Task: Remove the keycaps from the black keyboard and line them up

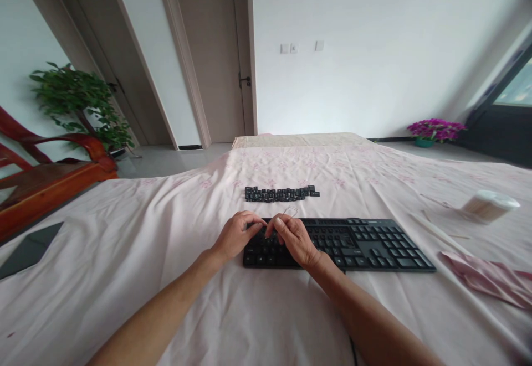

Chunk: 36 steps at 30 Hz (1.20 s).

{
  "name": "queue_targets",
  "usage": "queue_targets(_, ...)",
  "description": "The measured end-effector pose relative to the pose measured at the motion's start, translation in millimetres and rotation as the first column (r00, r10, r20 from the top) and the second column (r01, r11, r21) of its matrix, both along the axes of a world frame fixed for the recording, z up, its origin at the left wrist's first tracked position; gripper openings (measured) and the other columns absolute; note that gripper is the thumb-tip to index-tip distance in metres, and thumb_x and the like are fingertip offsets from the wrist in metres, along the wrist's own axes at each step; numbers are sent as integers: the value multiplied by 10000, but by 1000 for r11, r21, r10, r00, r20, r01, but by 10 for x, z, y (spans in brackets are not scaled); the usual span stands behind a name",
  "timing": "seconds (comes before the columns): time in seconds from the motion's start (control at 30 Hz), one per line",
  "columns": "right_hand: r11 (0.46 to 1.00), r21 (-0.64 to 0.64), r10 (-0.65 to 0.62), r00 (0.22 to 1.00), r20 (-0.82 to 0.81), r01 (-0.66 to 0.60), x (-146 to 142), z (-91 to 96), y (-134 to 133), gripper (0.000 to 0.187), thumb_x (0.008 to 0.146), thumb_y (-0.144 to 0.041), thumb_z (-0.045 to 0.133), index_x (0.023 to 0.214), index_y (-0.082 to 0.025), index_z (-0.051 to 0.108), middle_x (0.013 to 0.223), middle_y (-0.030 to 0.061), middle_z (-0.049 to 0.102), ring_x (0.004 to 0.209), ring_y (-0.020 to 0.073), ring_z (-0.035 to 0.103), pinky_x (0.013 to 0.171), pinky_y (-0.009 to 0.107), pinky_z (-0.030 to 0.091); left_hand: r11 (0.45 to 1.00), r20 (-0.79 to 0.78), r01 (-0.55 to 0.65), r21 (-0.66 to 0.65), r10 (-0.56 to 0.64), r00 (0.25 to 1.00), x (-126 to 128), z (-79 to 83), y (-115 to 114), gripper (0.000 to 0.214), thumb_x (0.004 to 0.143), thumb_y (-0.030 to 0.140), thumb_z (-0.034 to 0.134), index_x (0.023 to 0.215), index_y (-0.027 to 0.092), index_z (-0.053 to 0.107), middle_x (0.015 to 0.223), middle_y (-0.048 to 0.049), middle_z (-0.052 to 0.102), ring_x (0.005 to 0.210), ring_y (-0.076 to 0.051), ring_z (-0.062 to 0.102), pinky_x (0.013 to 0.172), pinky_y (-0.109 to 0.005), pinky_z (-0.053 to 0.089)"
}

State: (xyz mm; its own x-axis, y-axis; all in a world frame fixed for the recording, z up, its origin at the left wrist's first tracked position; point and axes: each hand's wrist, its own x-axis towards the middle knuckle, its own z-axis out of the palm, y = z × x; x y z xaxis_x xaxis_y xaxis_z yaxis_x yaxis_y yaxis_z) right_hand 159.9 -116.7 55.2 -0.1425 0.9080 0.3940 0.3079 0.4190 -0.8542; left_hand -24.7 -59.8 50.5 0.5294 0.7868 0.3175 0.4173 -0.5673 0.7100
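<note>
A black computer keyboard [368,248] lies on the pink cloth, and part of its main letter section shows bare key seats without caps. Over its left part, my left hand [238,234] has thumb and forefinger drawn close together at the keys; whatever sits between them is hidden. Beside it, my right hand [293,237] is closed in a pinch, with a thin wire loop [291,209] sticking up behind its fingers. The two hands' fingertips nearly meet. Loose black keycaps [276,194] lie in rows on the cloth beyond the keyboard.
A clear tub of cotton swabs [490,206] stands at the right, with a few loose sticks near it. A pink cloth strip [490,277] lies closer. On the left are a dark flat tablet-like object [31,249] and a wooden chair [62,161]. A cable runs toward me.
</note>
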Motion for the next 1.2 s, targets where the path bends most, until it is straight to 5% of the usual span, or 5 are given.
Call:
queue_targets(0.27, 991, 49, 110, 978, 177, -121, -33, -39, 22, 493, 962, -481, 318, 716, -173, 615, 712, 12, 613, 683, 133, 574, 707, 242, 424, 990, -13, 138, 7, -138, 990, -27, -176, -87, 138, 832, 319, 597, 836, 239, 710, 945, -12, 676, 948, -174, 579, 892, -271, 403)
queue_targets(0.53, 978, 83, 149, 925, 350, -189, -106, -54, 67, 458, 982, -428, 275, 756, -198, 601, 726, 8, 613, 696, 138, 574, 703, 239, 424, 990, -94, 117, 84, -109, 990, 46, -275, -60, 230, 849, 355, 567, 700, 195, 637, 784, -14, 637, 825, -170, 556, 774, -276, 391)
queue_targets(0.87, 987, 136, 51, 975, 217, -82, -94, -133, 19, 434, 964, -436, 334, 705, -180, 569, 671, 9, 586, 636, 130, 555, 666, 245, 433, 993, -88, 35, 114, -25, 996, 129, -295, -129, 266, 866, 359, 531, 663, 198, 594, 737, -5, 616, 796, -165, 542, 744, -275, 384)
queue_targets(1.2, 989, 149, -13, 996, 89, 0, -73, -134, -4, 431, 959, -438, 332, 733, -179, 591, 693, 31, 587, 643, 140, 546, 673, 263, 454, 1000, 42, 12, 6, -13, 999, 191, -268, -174, 237, 858, 398, 530, 767, 194, 609, 791, -5, 631, 764, -154, 573, 739, -252, 437)
